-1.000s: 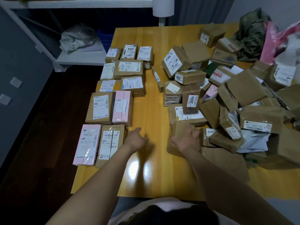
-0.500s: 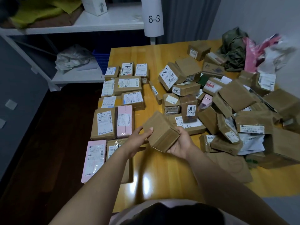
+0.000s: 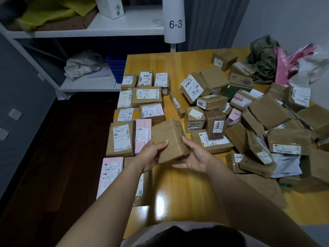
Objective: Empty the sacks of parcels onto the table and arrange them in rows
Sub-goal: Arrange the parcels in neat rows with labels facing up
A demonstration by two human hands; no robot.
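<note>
A dim storeroom: white shelving (image 3: 99, 31) along the back wall, and in front of it a long wooden table (image 3: 178, 186) that takes up most of the floor. Its right half is buried under a loose heap of parcels (image 3: 270, 122), tumbled on top of one another at all angles, with the emptied sacks (image 3: 263, 57) crumpled in the far right corner. Down the left edge the sorted rows (image 3: 142, 98) lie flat, labels up and edges touching.

Between the two, lifted clear of the table, is a plain brown box (image 3: 169, 138), tilted, with no label showing. The left hand (image 3: 149, 155) grips its near left corner, thumb on top. The right hand (image 3: 197, 157) cups it from below, thumb pressed on the side. So both are clamped on the same box.

To my eye the job here is finding the label. I would roll the box over until the label faces up. Then I would set it down flat, just right of the pink parcel (image 3: 143, 134) and squared to that row, so no gap is left.
</note>
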